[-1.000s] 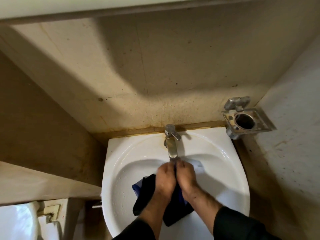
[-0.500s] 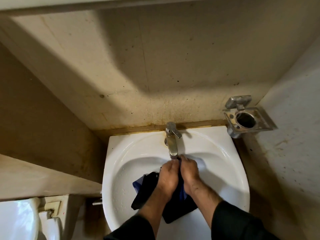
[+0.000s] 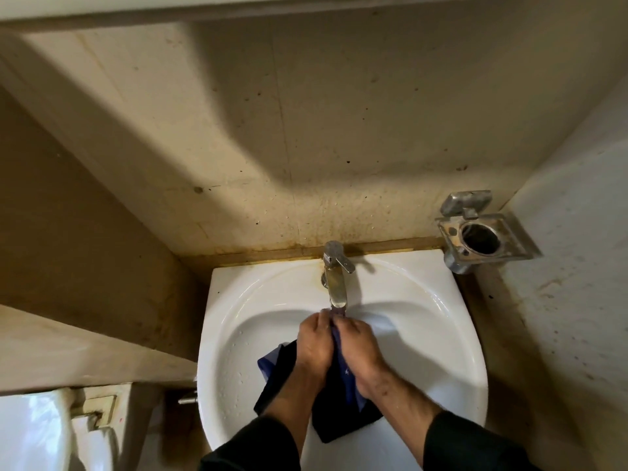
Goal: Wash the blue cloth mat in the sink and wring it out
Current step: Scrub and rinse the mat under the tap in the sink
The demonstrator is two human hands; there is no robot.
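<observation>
The blue cloth mat hangs dark and wet in the white sink, bunched between my two hands. My left hand and my right hand grip its upper part side by side, knuckles up, just under the spout of the metal faucet. A small tip of cloth sticks out above my fingers at the spout. The lower end of the mat drapes toward the sink's front rim. Whether water is running cannot be told.
A metal holder with a round hole is fixed to the wall right of the sink. Stained beige walls close in behind and on both sides. A white toilet stands at lower left, beside a small pipe valve.
Both hands stay clamped on the mat under the spout, shifting slightly against each other. The view has drifted a little; the cloth hangs much as before.
</observation>
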